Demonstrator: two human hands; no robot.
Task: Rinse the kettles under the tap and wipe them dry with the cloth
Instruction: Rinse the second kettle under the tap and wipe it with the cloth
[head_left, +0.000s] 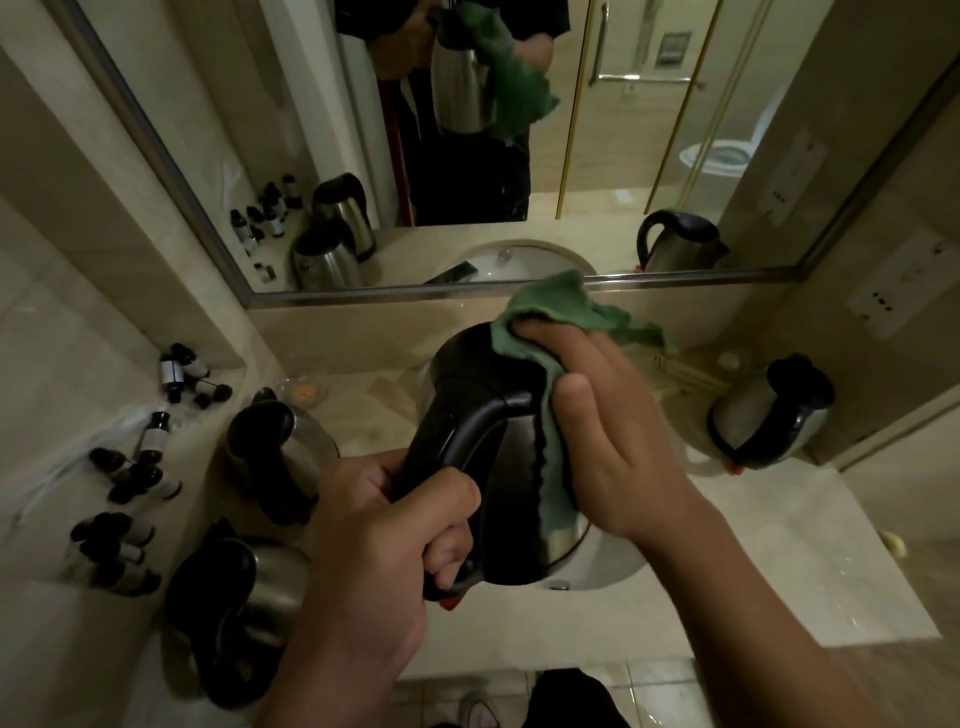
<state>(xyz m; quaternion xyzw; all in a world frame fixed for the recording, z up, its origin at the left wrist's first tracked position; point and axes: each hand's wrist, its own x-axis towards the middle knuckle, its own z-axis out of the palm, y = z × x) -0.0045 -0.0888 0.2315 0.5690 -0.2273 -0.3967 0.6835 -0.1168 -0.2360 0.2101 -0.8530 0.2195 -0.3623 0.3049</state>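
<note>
I hold a steel kettle (511, 525) with a black lid and handle over the sink (608, 571). My left hand (384, 540) grips its black handle from below. My right hand (597, 441) presses a green cloth (561, 312) flat against the kettle's side and lid, fingers straight, thumb along the cloth. Part of the cloth hangs down the kettle's wall. The tap is hidden behind the kettle.
Two more kettles (280, 452) (234, 597) stand on the counter at left, a third kettle (769, 415) at right by the wall. Several small dark bottles (130, 493) lie on the left ledge. A mirror (467, 145) runs behind the sink.
</note>
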